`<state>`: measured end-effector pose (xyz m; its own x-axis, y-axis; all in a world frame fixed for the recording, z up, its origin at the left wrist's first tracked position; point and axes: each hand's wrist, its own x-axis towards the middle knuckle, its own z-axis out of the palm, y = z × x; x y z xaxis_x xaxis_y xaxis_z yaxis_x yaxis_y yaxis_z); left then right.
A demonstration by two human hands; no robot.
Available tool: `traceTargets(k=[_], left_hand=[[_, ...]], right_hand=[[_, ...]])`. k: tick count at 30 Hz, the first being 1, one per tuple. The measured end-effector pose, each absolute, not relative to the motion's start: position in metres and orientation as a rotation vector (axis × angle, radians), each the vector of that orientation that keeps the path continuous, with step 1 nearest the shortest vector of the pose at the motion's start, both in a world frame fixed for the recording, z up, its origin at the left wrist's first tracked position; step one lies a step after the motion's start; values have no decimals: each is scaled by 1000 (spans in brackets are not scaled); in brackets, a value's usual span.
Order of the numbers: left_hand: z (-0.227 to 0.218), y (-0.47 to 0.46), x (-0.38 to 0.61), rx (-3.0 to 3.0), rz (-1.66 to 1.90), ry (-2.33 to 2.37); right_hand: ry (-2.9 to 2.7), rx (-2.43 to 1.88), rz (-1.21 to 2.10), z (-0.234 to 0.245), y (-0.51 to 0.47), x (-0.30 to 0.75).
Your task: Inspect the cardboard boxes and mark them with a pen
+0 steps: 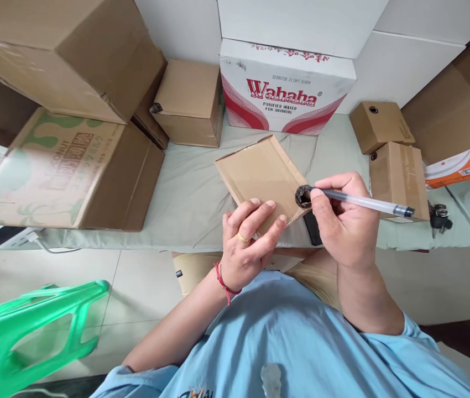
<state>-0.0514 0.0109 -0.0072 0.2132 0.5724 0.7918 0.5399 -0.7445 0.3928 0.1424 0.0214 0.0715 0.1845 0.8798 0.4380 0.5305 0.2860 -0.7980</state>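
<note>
A small brown cardboard box (260, 171) lies at an angle near the table's front edge. My left hand (247, 237) holds its near side, fingers spread over the upper face; the thumb is hidden. At the box's right corner is a round hole with a thick black scribbled ring (303, 197) around it. My right hand (345, 218) is closed in a pinch on a pen (355, 199) with a clear barrel and dark end. The pen's tip end is at the ring, partly hidden by my fingers. A dark flat object (313, 229) shows partly beneath the box.
Two small boxes with black-ringed holes (398, 177) stand right, beside an orange-and-white bottle (467, 165) and keys (440, 218). Behind are a Wahaha carton (287, 91) and a brown box (189, 102). Large cartons (114, 177) stack left. A green stool (44, 326) stands on the floor.
</note>
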Motion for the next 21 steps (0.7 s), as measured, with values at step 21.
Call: traceTargets(k=[21], left_hand=[[-10, 8, -53, 2427, 1607, 1120]], right_hand=[[-1598, -1302, 577, 82, 18, 150]])
